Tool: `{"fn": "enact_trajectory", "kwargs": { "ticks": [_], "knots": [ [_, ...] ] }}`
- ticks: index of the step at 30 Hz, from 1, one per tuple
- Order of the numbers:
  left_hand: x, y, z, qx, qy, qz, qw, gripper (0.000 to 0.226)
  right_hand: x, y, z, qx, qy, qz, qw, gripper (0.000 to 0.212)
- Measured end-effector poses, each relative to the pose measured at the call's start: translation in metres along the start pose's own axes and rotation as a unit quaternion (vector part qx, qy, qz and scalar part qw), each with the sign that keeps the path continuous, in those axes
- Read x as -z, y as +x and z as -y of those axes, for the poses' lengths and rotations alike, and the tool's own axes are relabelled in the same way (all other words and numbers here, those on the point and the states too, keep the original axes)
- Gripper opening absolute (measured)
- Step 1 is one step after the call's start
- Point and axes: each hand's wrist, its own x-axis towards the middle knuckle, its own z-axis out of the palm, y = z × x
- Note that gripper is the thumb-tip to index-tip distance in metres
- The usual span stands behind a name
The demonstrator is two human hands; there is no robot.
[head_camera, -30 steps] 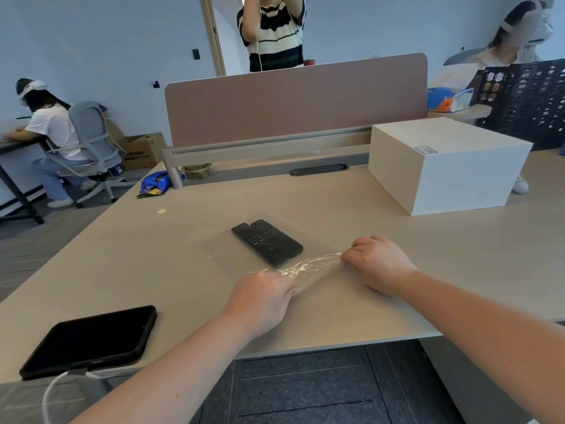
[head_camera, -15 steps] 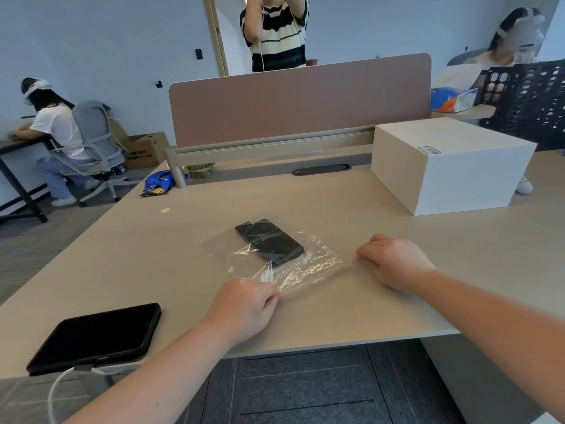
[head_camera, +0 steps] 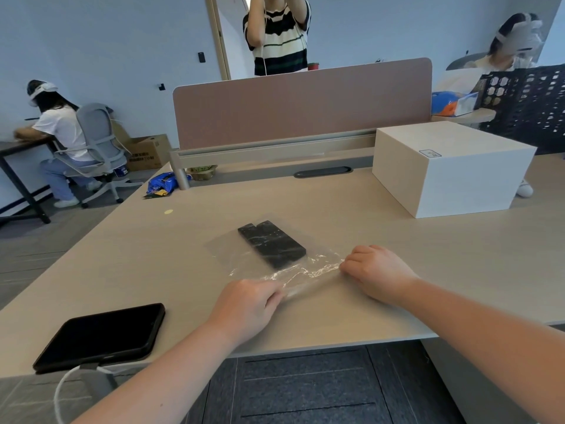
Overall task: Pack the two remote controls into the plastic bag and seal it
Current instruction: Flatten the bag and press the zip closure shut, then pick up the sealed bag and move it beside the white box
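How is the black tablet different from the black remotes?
The tablet lies bare on the desk by its near-left edge, with a white cable at it; the remotes lie inside the clear plastic bag. The tablet is one wide, smooth slab; the remotes are two narrow bars side by side. Both are black and lie flat.

Desk point(head_camera: 351, 203) surface open between plastic bag point(head_camera: 244, 255) and divider screen point(head_camera: 302, 102) at twelve o'clock. White box point(head_camera: 452, 169) blocked two o'clock. Black tablet point(head_camera: 101, 335) with cable occupied near edge at eight o'clock. Blue wrapper point(head_camera: 162, 185) noted at eleven o'clock.
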Motion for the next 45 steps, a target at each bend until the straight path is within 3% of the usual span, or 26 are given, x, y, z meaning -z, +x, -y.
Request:
{"fn": "enact_trajectory", "kwargs": {
  "ticks": [2,7,12,17,19,23,28,33,36,38,42,45],
  "knots": [
    [0.003,-0.002,0.001,-0.001,0.0,-0.013,1.0,0.051,-0.003,-0.004,-0.001,-0.029,0.02,-0.013,0.999,0.007],
    [0.008,-0.007,0.004,-0.001,0.014,-0.028,1.0,0.037,-0.009,-0.008,-0.009,-0.089,0.04,-0.009,0.995,0.005],
    [0.009,-0.01,0.005,-0.002,0.029,-0.013,0.999,0.045,-0.003,-0.01,-0.005,-0.1,0.048,-0.004,0.994,0.01],
    [0.021,-0.017,0.002,-0.038,0.012,-0.02,0.999,0.053,0.016,-0.012,-0.006,-0.133,0.104,0.032,0.985,0.048],
    [0.027,-0.019,0.007,-0.041,-0.017,-0.033,0.998,0.058,0.022,-0.008,-0.01,-0.196,0.128,0.053,0.971,0.055],
    [0.032,-0.019,0.024,0.046,-0.013,-0.091,0.995,0.05,0.028,0.017,-0.013,-0.328,0.243,0.037,0.912,0.045],
    [0.027,-0.008,0.054,0.2,0.001,-0.082,0.976,0.048,0.018,0.082,-0.01,-0.356,0.35,0.063,0.864,0.029],
    [0.021,0.004,0.083,0.277,0.006,-0.105,0.955,0.04,-0.006,0.151,0.001,-0.356,0.364,0.112,0.853,0.051],
    [0.019,0.013,0.094,0.297,0.013,-0.097,0.95,0.04,-0.024,0.18,0.006,-0.359,0.364,0.151,0.846,0.052],
    [0.017,0.021,0.099,0.306,0.014,-0.092,0.948,0.04,-0.035,0.193,0.008,-0.362,0.38,0.159,0.836,0.039],
    [0.009,0.039,0.109,0.312,0.029,-0.079,0.946,0.041,-0.046,0.2,0.002,-0.388,0.444,0.107,0.8,0.011],
    [-0.001,0.055,0.112,0.314,0.038,-0.058,0.947,0.041,-0.049,0.19,-0.011,-0.406,0.471,0.056,0.781,0.019]
  ]
}}
